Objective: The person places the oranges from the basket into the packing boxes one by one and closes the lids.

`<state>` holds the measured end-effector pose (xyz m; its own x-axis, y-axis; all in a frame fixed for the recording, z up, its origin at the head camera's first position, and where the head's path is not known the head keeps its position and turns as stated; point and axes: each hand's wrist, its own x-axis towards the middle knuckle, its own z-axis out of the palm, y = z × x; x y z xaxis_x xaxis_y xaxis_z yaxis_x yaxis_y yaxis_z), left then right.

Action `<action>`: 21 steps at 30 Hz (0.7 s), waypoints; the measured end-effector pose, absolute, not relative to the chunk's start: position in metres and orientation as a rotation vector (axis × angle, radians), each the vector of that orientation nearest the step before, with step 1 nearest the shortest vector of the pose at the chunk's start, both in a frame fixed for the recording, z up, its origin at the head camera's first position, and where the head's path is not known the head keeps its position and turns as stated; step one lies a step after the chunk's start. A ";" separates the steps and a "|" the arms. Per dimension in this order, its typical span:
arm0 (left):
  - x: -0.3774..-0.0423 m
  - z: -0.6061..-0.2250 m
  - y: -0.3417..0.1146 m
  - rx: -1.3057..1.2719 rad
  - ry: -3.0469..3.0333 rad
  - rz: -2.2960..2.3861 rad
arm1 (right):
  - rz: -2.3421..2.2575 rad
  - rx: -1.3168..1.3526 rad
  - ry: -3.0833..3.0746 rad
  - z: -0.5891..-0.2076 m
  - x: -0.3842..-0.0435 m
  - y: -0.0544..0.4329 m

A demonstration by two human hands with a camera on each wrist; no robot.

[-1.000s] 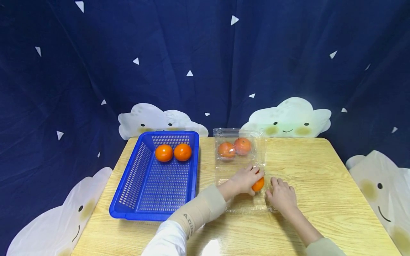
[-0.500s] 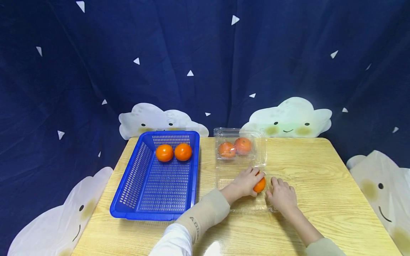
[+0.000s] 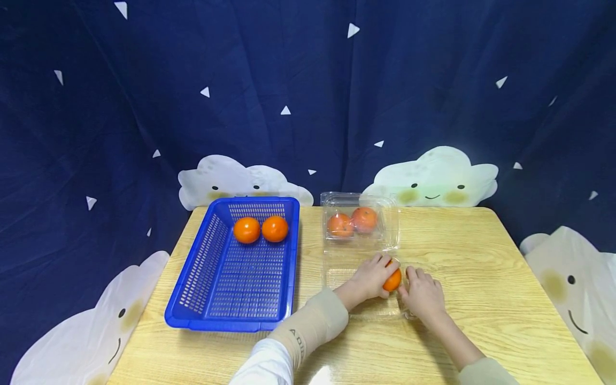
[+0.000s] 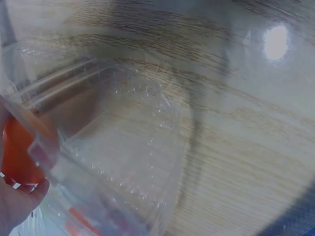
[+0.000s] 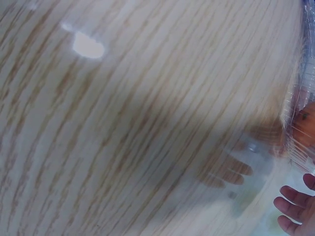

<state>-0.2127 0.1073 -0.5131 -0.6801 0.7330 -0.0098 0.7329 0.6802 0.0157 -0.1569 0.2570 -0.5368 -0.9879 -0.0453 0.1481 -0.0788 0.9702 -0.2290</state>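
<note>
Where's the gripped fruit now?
Head view, right of centre: the fruit is in the left hand, at the near half of the clear container, left of the right hand.

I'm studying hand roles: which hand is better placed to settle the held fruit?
Probably the left hand: it grips the orange fruit at the clear container, while the right hand is at its right edge without fruit.

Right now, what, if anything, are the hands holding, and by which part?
The left hand grips a fruit by its left side; the right hand shows no clear grip.
</note>
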 end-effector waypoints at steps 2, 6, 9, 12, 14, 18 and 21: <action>-0.213 -0.513 0.107 1.245 2.865 0.029 | 0.353 0.098 -2.975 -0.536 -0.157 0.257; -0.212 -0.514 0.106 1.241 2.858 0.041 | 0.352 0.103 -2.976 -0.535 -0.156 0.256; -0.212 -0.514 0.105 1.247 2.854 0.044 | 0.351 0.102 -2.980 -0.535 -0.156 0.256; -0.213 -0.514 0.105 1.252 2.847 0.049 | 0.344 0.103 -2.983 -0.535 -0.156 0.256; -0.213 -0.514 0.105 1.251 2.843 0.053 | 0.341 0.106 -2.984 -0.535 -0.156 0.256; -0.214 -0.515 0.104 1.244 2.831 0.064 | 0.341 0.107 -2.989 -0.535 -0.156 0.256; -0.215 -0.515 0.104 1.244 2.826 0.075 | 0.345 0.104 -2.998 -0.535 -0.156 0.256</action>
<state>-0.2147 0.1039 -0.5153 -0.6745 0.7377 -0.0289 0.7351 0.6747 0.0659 -0.1559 0.2564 -0.5350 -0.9902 -0.0542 0.1291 -0.0821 0.9717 -0.2216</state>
